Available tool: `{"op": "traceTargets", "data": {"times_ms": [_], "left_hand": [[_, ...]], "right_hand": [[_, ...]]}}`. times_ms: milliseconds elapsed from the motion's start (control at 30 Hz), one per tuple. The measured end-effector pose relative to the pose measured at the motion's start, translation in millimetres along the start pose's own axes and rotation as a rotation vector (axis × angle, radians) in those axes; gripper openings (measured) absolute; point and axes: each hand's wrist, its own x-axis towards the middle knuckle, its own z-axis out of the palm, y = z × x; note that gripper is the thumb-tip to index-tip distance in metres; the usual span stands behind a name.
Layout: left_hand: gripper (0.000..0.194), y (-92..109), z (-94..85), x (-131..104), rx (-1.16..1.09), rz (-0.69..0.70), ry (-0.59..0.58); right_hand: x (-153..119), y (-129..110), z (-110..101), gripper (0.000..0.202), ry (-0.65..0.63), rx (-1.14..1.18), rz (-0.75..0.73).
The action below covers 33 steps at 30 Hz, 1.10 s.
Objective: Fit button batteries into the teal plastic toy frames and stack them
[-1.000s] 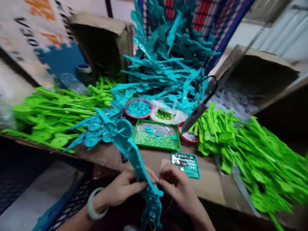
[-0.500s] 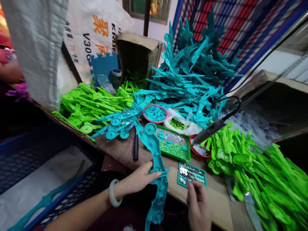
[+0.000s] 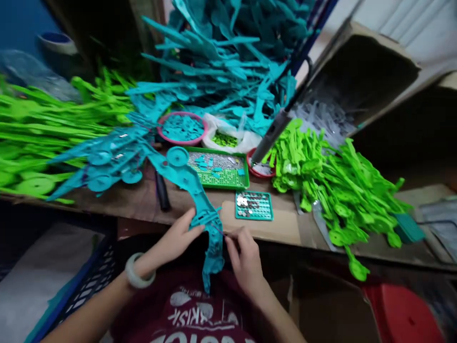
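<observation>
Left hand point(image 3: 178, 237) grips the long teal plastic toy-frame piece point(image 3: 200, 209) at its middle, over the table's near edge. Right hand point(image 3: 243, 252) is pinched narrow just beside the piece's lower part; whatever it holds is too small to tell. The piece's round end lies on the brown wooden table point(image 3: 285, 226), touching the green rectangular tray point(image 3: 219, 171). A small teal grid tray with silver discs point(image 3: 254, 206) sits just right of the hands. A black pen-like tool point(image 3: 162, 193) lies left of the piece. Bright green plastic pieces point(image 3: 328, 176) crowd the right side, more teal plastic pieces point(image 3: 221, 62) the far edge. Bare table shows only along the near edge.
</observation>
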Motion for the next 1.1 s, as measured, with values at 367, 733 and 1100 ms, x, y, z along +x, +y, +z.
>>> {"op": "traceTargets", "data": {"times_ms": [367,733,1100], "left_hand": [[0.026,3.0,0.7,-6.5,0.155,-0.022,0.008],[0.031,2.2,4.1,-7.8,0.165,-0.039,0.009],[0.045,4.8,19.4,-10.4,-0.012,-0.098,0.125]], "right_hand": [[-3.8,-5.3,2.2,0.014,-0.122,-0.273,0.042],[-1.4,-0.4,30.4,0.015,0.141,0.257,0.128],[-8.1,1.0,38.8,0.013,0.226,0.042,0.145]]}}
